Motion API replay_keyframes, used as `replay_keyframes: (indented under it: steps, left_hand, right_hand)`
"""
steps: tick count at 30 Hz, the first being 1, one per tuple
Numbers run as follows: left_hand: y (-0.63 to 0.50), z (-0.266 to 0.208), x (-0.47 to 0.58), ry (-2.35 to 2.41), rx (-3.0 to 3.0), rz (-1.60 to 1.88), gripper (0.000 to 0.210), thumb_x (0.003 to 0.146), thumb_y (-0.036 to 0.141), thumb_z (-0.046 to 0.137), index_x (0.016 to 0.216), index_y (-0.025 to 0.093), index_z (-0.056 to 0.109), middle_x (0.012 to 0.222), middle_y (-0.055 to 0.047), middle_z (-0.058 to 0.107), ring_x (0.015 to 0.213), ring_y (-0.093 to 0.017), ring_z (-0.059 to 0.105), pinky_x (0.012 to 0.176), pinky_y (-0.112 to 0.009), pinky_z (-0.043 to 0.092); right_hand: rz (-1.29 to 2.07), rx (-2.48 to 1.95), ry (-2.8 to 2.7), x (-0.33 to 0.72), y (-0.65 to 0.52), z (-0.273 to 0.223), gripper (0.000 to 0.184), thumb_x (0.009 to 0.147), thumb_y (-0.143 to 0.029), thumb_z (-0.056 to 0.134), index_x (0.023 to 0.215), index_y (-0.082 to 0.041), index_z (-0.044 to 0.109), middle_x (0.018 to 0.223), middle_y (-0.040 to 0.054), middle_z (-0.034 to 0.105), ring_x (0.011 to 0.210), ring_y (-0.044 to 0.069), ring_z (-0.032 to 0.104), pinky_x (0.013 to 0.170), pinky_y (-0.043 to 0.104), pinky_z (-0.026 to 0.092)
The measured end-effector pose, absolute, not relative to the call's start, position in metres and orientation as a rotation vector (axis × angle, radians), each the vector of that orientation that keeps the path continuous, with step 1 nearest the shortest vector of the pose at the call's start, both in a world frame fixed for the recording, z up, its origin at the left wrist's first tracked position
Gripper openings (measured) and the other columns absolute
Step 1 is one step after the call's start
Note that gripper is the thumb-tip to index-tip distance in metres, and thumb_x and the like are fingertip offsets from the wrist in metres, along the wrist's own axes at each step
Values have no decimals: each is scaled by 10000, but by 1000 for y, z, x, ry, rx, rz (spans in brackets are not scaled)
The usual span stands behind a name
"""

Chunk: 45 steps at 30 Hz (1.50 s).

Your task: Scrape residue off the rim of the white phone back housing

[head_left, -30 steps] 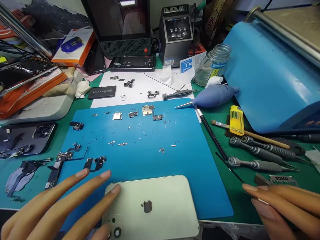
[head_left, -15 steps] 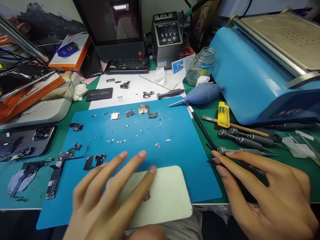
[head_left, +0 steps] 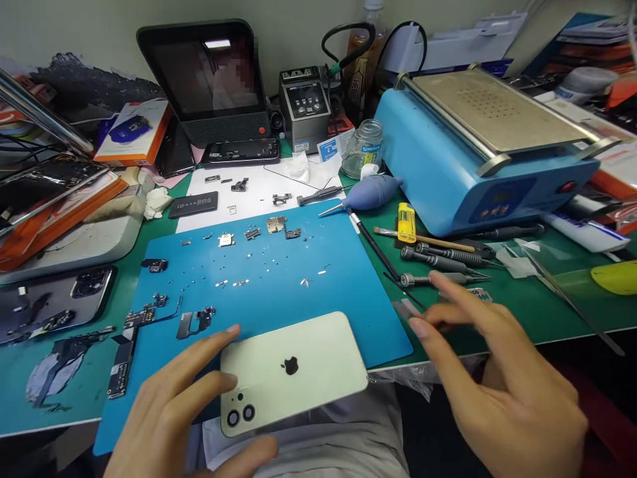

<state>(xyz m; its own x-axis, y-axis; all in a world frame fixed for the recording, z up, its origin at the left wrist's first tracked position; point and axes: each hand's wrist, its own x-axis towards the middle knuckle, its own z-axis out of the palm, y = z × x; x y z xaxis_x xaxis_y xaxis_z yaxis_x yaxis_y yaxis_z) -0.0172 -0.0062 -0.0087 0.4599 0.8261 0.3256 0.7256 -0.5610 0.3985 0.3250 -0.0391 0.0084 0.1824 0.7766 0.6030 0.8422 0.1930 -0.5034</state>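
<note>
A pale green phone back housing point(head_left: 318, 372), with an apple logo and two camera rings, lies slanted over the front edge of the blue mat point(head_left: 343, 265). My left hand point(head_left: 184, 398) is spread around its camera end, with fingertips near the upper left edge and the thumb below. My right hand point(head_left: 492, 378) is to the right of the mat, its index finger raised. Thumb and a bent finger meet at a thin, translucent grey piece point(head_left: 407, 308), whose kind I cannot make out. A logic board point(head_left: 122, 368) and flex cable part point(head_left: 196, 322) lie on the mat's left.
Several small screws and brackets dot the mat. A blower point(head_left: 373, 192), several screwdrivers point(head_left: 438, 279) and a yellow-capped brush point(head_left: 407, 224) lie to the right. Behind them stands a blue heating plate machine point(head_left: 428, 179). At left is a dark phone point(head_left: 54, 299); a battery point(head_left: 193, 204) lies farther back.
My left hand has moved left off the housing's middle, uncovering the logo and cameras. The right index finger has lifted away from the thumb. The view has shifted to the right.
</note>
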Motion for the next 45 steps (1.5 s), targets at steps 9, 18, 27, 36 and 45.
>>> replay_keyframes:
  steps: [9,18,27,36,45]
  left_hand:
    - [7,-8,10,1264,2731,742,506,1132,617,629,1400,190,587,1453,-180,777,1411,-341,588,1047,-488,449]
    - [12,-7,12,1253,2741,748,449,1153,617,588,1348,212,593,1369,-139,829,1334,-328,598,1007,-480,433]
    - [13,-9,15,1265,2726,791,428,1147,608,597,1339,225,592,1344,-129,824,1317,-344,604,1005,-483,432]
    - [14,-9,14,1260,2734,787,464,1147,649,568,1343,229,604,1348,-118,824,1309,-336,605,1000,-472,428]
    - [15,-6,18,1263,2750,795,465,1168,570,558,1403,171,588,1293,-165,807,1293,-340,577,1015,-470,413]
  right_hand:
    - [-96,-1522,-1703,279,-35,7,415,1065,-26,719,1465,-136,696,1022,20,748,900,95,736,907,223,623]
    - [-211,-1556,-1734,275,-32,6,229,1054,-75,763,1228,-179,655,984,7,757,798,108,757,800,214,658]
    - [-143,-1577,-1750,271,-30,13,171,1081,-69,708,1191,-188,652,963,-10,729,793,88,728,820,218,614]
    - [-154,-1585,-1790,270,-30,18,158,1088,-69,664,1122,-212,606,904,-24,686,740,98,700,768,230,588]
    - [-92,-1622,-1844,270,-34,23,153,1108,-71,573,1076,-221,574,890,-35,662,723,82,680,734,207,552]
